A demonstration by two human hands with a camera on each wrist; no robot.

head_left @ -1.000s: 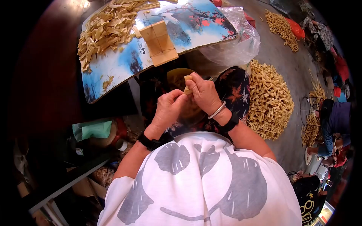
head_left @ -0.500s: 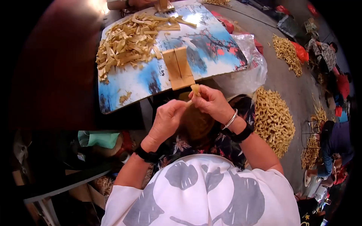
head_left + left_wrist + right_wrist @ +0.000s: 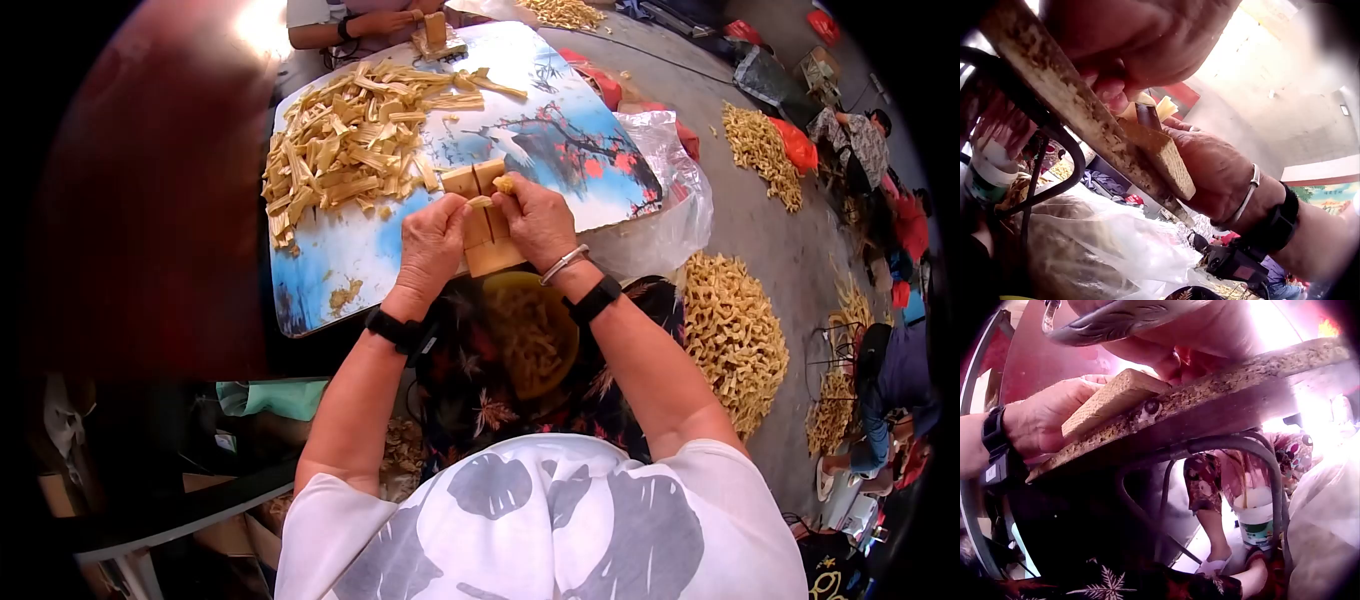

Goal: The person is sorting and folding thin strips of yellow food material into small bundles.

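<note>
In the head view both hands are over a wooden stand (image 3: 489, 256) at the near table edge. The left hand (image 3: 432, 242) pinches one end of a pale yellow strip (image 3: 481, 202). Curled round the strip's other end is the right hand (image 3: 541, 224), a yellow tip showing above its fingers. A dark upright blade (image 3: 1147, 117) rises from the stand (image 3: 1163, 157) in the left wrist view, with yellow layers (image 3: 1167, 107) beside it. From the right wrist, the left hand (image 3: 1047, 419) is beyond the stand's wooden base (image 3: 1110, 403); the right hand (image 3: 1191, 328) hides the strip.
Loose yellow strips (image 3: 345, 150) are heaped on the painted table (image 3: 400, 245)'s left side. A bowl of pieces (image 3: 530, 340) is below the hands. Right of the lap lies a large pile (image 3: 735, 335), near a plastic bag (image 3: 665, 190). Another person's arm (image 3: 350, 30) is at the far side.
Both hands have moved forward from above the lap to the wooden stand, carrying the yellow piece. The head view has shifted, and another person's arm has come into sight at the table's far side.
</note>
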